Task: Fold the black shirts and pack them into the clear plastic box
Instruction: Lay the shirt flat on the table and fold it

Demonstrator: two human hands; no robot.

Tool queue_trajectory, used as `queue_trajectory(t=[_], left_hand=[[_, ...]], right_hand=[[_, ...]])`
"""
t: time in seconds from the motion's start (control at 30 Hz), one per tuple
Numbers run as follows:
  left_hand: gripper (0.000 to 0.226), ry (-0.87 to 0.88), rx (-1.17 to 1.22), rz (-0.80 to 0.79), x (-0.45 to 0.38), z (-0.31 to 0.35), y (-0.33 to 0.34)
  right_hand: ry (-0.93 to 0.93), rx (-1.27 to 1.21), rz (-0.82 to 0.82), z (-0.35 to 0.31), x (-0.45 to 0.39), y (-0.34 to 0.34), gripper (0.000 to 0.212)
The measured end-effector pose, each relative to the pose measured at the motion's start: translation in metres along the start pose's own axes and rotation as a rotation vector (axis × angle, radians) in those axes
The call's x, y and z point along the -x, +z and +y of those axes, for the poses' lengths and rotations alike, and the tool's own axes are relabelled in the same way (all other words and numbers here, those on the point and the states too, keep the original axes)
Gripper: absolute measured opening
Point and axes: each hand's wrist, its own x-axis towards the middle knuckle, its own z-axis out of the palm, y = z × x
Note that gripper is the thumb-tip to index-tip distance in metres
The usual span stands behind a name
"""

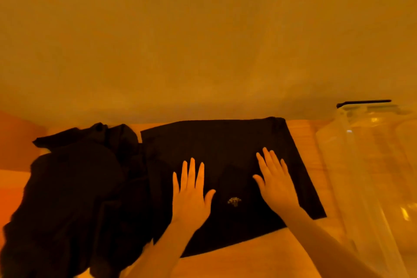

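Left hand [190, 196] and right hand [276, 184]: grip wide, palms flat on shirt [225, 142], spread on counter [248, 262] between pile [67, 198] and box [365, 165]; likely light, limp, best pinched at edges.

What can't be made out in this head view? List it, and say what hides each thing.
- Pile of black shirts: how many there are; dark folds merge and the left and bottom edges cut it off.
- Clear plastic box: its contents and far side; the right edge crops it and glare blurs its walls.
- Logo on the flat shirt: too small to read.
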Motion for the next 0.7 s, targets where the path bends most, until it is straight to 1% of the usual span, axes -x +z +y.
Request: queue_trajectory(t=[0.07, 0.13, 0.23, 0.43, 0.57, 0.7], left_hand=[[0.068, 0.037, -0.048, -0.019, 0.003, -0.007, 0.009], [0.068, 0.049, -0.068, -0.021, 0.003, -0.011, 0.014], [0.067, 0.075, -0.071, 0.006, 0.007, -0.009, 0.015], [0.065, 0.156, -0.066, 0.002, 0.041, -0.002, 0.024], [0.064, 0.178, -0.104, -0.001, 0.066, 0.004, 0.033], [0.068, 0.193, -0.126, 0.037, 0.089, 0.008, 0.036]], right_hand=[[0.014, 0.017, 0.007, 0.006, 0.003, 0.004, 0.074], [0.012, 0.055, 0.024, 0.007, 0.005, 0.004, 0.069], [0.025, 0.029, 0.060, 0.009, 0.014, 0.009, 0.068], [0.088, -0.018, 0.051, 0.017, 0.070, 0.024, 0.063], [0.075, -0.047, 0.031, 0.025, 0.098, 0.033, 0.065], [0.007, -0.026, 0.005, 0.038, 0.123, 0.036, 0.069]])
